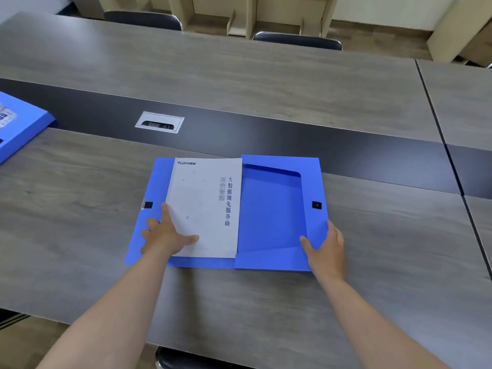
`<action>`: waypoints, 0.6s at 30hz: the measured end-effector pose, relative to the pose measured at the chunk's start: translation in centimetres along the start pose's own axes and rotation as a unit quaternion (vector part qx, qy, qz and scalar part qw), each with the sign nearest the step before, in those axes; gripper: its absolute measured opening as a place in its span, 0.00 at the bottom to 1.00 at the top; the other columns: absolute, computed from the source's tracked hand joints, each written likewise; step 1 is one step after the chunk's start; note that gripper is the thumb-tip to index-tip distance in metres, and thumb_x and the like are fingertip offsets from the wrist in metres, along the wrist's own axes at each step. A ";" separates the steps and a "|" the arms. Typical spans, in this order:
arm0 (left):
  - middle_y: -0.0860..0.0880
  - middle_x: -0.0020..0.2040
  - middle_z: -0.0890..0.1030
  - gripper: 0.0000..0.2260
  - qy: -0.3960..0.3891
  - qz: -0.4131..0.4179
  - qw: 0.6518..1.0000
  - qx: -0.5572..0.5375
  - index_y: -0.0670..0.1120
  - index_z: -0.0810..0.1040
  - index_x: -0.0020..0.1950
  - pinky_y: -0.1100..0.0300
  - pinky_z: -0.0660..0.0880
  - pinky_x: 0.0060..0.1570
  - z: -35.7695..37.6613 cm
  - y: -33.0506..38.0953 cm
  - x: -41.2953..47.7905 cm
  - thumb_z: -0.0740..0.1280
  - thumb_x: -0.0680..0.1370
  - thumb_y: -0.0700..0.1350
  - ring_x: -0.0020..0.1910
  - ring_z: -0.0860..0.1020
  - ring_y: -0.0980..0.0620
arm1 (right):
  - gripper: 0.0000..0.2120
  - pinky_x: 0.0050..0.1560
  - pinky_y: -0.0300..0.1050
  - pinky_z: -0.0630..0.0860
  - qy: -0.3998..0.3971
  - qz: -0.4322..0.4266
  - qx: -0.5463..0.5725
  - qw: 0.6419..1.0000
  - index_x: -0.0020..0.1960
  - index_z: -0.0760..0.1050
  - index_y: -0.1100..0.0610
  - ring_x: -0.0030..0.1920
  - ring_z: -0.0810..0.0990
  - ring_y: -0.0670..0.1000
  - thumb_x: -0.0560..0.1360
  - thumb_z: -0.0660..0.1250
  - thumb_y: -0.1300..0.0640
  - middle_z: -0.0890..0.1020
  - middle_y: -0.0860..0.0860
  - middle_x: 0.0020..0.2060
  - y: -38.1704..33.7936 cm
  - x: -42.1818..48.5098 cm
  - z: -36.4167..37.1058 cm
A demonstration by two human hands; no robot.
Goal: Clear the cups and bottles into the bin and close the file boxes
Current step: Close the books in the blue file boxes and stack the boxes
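Blue plastic file box [271, 209]: open flat on grey wood-grain table [266, 89].
Grey printed booklet [207, 206]: inside left half.
Left hand [166, 235]: fingers spread, released, pressing booklet.
Right hand [326, 249]: fingers grasping box's right edge.

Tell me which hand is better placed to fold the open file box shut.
Probably the right hand: it already grips the outer edge of the open blue file box's empty half. The left hand lies flat on the grey booklet, steadying the other half.
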State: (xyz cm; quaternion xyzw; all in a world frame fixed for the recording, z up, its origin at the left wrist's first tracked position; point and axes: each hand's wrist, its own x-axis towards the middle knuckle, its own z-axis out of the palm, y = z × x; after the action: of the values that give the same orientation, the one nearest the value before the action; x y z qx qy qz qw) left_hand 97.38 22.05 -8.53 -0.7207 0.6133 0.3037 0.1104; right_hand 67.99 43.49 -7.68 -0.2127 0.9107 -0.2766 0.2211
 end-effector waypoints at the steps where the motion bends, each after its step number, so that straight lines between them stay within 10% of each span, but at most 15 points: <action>1: 0.43 0.73 0.57 0.61 0.002 -0.002 1.000 -0.001 0.62 0.35 0.79 0.34 0.68 0.65 -0.2 -0.2 0.1 0.79 0.64 0.64 0.71 0.60 0.36 | 0.39 0.58 0.51 0.74 0.000 -0.001 0.000 1.000 0.80 0.57 0.53 0.72 0.70 0.54 0.76 0.71 0.45 0.63 0.49 0.77 0.0 0.0 0.0; 18: 0.45 0.71 0.65 0.49 -0.074 0.142 0.987 0.000 0.60 0.45 0.82 0.50 0.72 0.57 6.0 8.9 -4.9 0.77 0.72 0.53 0.67 0.71 0.39 | 0.39 0.59 0.52 0.75 0.006 0.000 -0.008 1.000 0.79 0.56 0.52 0.73 0.69 0.51 0.75 0.72 0.45 0.62 0.47 0.77 0.4 0.2 0.6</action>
State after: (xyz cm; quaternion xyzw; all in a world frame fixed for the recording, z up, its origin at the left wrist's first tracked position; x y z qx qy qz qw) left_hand 86.75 27.26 -8.59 -0.6014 0.6998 0.3691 0.1111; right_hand 68.00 43.44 -8.40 -0.2129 0.9142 -0.2704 0.2140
